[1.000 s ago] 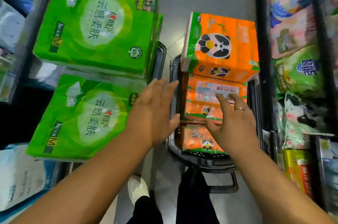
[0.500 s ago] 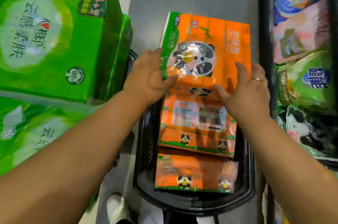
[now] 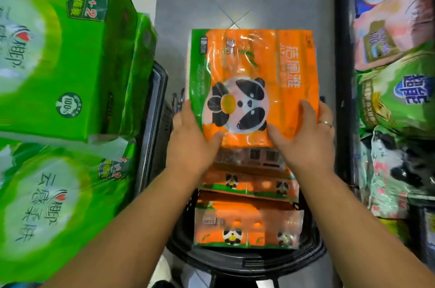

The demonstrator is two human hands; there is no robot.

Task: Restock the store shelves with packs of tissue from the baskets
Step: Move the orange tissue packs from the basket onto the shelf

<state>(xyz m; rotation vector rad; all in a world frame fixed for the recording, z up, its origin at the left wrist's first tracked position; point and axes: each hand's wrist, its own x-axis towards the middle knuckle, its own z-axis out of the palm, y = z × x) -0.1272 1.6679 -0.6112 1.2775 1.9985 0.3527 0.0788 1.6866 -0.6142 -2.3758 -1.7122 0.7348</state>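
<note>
An orange tissue pack with a panda face (image 3: 254,71) is held above the black basket (image 3: 247,261). My left hand (image 3: 193,139) grips its lower left corner, thumb on the front. My right hand (image 3: 308,137), wearing a ring, grips the lower right corner the same way. Two more orange panda packs (image 3: 247,226) lie in the basket below, the upper one partly hidden by my hands.
Large green tissue packs (image 3: 58,52) are stacked on the left, over a second black basket (image 3: 155,108). A shelf on the right holds pink, green and blue packs (image 3: 395,94) behind a black upright (image 3: 342,52). Grey floor shows ahead between them.
Both hands went from reaching into the basket to gripping the top orange pack by its lower corners. The pack has been raised and tilted so its front faces me.
</note>
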